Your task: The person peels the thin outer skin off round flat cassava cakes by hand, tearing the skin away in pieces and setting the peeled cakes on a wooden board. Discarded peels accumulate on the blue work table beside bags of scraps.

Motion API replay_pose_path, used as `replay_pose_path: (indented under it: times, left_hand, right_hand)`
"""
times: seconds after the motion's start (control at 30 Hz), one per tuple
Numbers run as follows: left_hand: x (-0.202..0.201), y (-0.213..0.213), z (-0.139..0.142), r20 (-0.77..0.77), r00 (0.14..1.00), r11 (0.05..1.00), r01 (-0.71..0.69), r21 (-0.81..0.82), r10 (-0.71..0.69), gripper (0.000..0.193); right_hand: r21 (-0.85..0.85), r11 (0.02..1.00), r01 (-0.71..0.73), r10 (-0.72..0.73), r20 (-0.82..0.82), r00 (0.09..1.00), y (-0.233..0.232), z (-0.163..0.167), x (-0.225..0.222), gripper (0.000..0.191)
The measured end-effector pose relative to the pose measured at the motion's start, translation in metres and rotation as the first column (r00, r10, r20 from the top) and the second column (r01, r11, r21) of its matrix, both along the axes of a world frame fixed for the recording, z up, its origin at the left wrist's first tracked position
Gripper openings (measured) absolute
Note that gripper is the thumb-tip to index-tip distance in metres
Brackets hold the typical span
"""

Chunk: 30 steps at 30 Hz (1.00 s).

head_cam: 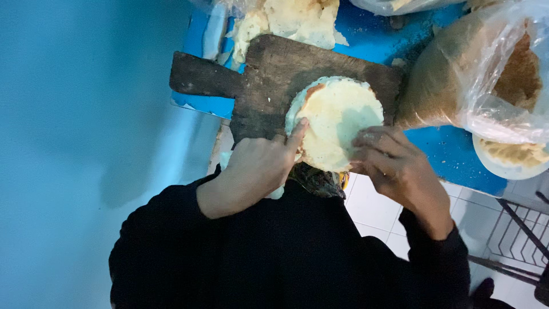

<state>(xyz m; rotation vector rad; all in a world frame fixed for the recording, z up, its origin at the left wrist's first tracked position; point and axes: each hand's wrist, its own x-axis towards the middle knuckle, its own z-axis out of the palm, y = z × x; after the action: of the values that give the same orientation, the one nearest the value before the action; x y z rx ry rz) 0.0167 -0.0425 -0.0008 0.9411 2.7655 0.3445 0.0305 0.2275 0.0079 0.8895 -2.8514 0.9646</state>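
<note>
— On the dark wooden board (269, 74), where's the round dough disc (336, 123)?
— Between both hands, flat, roundish, no clear axis. Left hand (257, 166) presses its edge with one finger; right hand (400, 166) pinches the rim.

A cutting board (269, 80) lies on the table (452, 154), handle toward the left edge. A round flatbread (337, 117) rests on the board's near right part, overhanging its near edge. More flatbreads (297, 20) lie behind the board. A plastic bag (486, 74) sits to its right, with a plate (506, 163) at the table's near right edge.
</note>
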Motion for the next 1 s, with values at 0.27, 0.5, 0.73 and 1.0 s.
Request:
replay_pose_path:
  times: [0.27, 0.5, 0.73, 1.0]
  left_hand:
    - [-0.005, 0.007, 0.022, 0.023, 0.998, 0.995, -0.054, -0.087, 0.056, 0.049]
    - [-0.013, 0.044, 0.014, -0.174, 0.979, 0.993, 0.113, 0.014, -0.109, 0.045]
    - [-0.022, 0.024, -0.029, -0.251, 0.962, 0.939, 0.183, 0.290, -0.110, 0.052]
    - [-0.007, 0.033, -0.032, -0.305, 0.952, 0.938, 0.113, 0.329, -0.008, 0.046]
  right_hand:
    - [-0.025, 0.998, 0.052, -0.055, -0.114, 0.992, -0.004, -0.017, 0.014, 0.030]
    - [-0.072, 0.996, 0.050, -0.056, -0.082, 0.995, -0.001, -0.014, 0.017, 0.027]
    - [-0.255, 0.870, 0.421, -0.443, -0.030, 0.896, -0.001, -0.020, 0.035, 0.026]
    - [-0.195, 0.909, 0.368, -0.395, -0.129, 0.909, -0.016, -0.015, 0.038, 0.022]
